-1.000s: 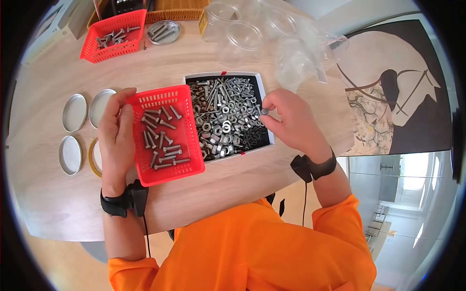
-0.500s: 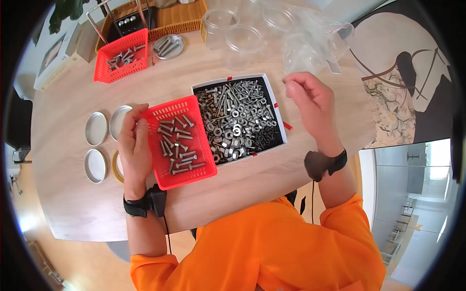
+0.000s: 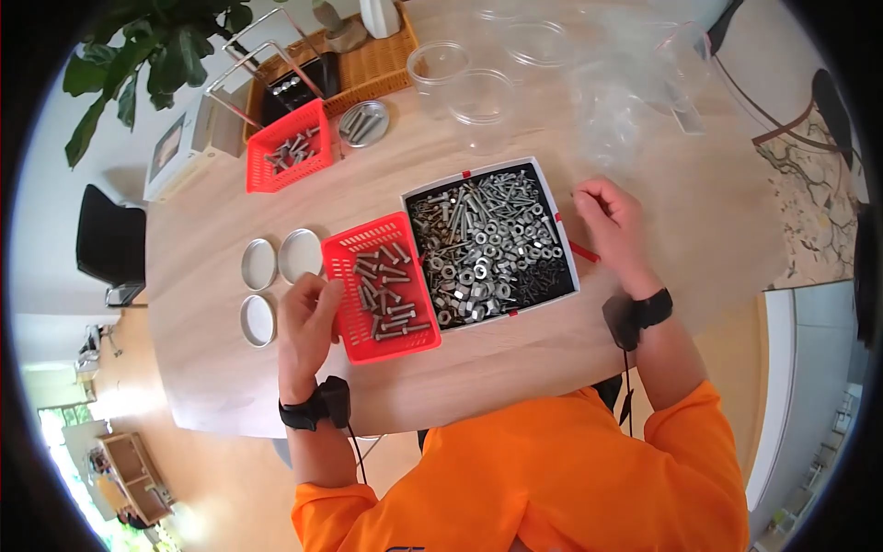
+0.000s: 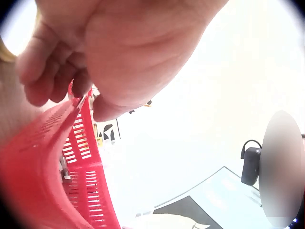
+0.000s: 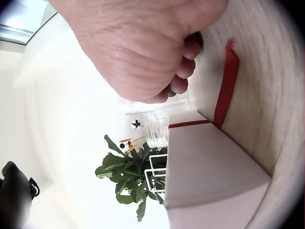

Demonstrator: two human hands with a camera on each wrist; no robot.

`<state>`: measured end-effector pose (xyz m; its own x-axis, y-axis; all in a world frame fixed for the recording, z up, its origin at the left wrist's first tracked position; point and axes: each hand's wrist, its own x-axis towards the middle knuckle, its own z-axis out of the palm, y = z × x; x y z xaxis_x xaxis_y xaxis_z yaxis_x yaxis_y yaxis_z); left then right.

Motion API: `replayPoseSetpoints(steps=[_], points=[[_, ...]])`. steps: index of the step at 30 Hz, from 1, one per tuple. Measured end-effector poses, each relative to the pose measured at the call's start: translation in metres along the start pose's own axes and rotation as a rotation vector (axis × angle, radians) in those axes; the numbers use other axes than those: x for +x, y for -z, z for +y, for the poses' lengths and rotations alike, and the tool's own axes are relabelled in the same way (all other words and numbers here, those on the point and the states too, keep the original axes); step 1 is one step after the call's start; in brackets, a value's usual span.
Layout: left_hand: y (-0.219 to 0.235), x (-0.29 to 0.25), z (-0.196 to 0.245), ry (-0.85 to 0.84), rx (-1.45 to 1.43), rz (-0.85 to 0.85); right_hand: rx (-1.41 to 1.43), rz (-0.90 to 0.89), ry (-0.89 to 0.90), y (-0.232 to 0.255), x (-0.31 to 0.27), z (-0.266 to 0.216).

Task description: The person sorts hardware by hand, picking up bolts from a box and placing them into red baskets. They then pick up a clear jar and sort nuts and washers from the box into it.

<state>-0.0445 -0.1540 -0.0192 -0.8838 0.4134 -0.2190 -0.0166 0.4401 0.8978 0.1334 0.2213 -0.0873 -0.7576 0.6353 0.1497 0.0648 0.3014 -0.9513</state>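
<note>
My left hand (image 3: 308,327) grips the left rim of a red plastic basket (image 3: 342,248) holding several hex bolts (image 3: 391,274). The left wrist view shows the fingers of my left hand (image 4: 57,76) and its thumb on opposite sides of the basket rim (image 4: 71,107). Against the basket's right side stands a white box (image 3: 552,207) of mixed nuts, bolts and screws (image 3: 483,239). Just right of that box, my right hand (image 3: 614,230) has its fingers curled around a small dark metal piece, mostly hidden; a bit of it shows in the right wrist view (image 5: 171,93).
Another red basket with bolts (image 3: 290,152) and a round tin with bolts (image 3: 364,123) stand at the back left. Several round lids (image 3: 258,320) lie left of my left hand. Clear jars (image 3: 480,101) and plastic bags (image 3: 616,101) are behind the box. A red ribbon (image 5: 226,86) sticks out beside it.
My right hand has moved from over the box's right edge to beside the box, the small piece now mostly hidden. The left hand keeps its grip. The head view has swung left.
</note>
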Motion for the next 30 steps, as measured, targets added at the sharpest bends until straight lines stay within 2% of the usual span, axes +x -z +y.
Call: replayPoseSetpoints(steps=[3, 8, 12, 15, 16, 19, 20, 26, 30], points=[[0.006, -0.010, -0.009, 0.090, -0.030, -0.084, -0.061, -0.003, 0.048, 0.001, 0.000, 0.000], [-0.004, -0.016, -0.019, 0.155, -0.169, -0.035, 0.001, -0.064, 0.030, 0.004, 0.003, -0.006], [-0.006, -0.023, 0.001, 0.043, -0.187, 0.011, 0.049, -0.118, -0.009, 0.010, 0.002, -0.006], [0.011, -0.026, 0.002, -0.033, -0.393, 0.065, 0.098, -0.149, -0.025, 0.012, 0.001, -0.009], [0.009, -0.028, 0.019, 0.004, -0.567, 0.111, 0.108, -0.159, -0.030, 0.013, 0.001, -0.010], [0.010, -0.018, 0.031, -0.110, -0.631, 0.225, 0.107, -0.175, -0.020, 0.011, 0.001, -0.010], [0.009, -0.013, 0.031, -0.138, -0.637, 0.195, 0.100, -0.177, -0.007, 0.011, 0.002, -0.010], [-0.025, 0.012, 0.024, -0.026, -0.725, 0.220, 0.097, -0.206, -0.040, 0.016, 0.002, -0.009], [-0.047, 0.027, 0.020, 0.016, -0.793, 0.228, 0.067, -0.205, -0.003, 0.015, 0.002, -0.014]])
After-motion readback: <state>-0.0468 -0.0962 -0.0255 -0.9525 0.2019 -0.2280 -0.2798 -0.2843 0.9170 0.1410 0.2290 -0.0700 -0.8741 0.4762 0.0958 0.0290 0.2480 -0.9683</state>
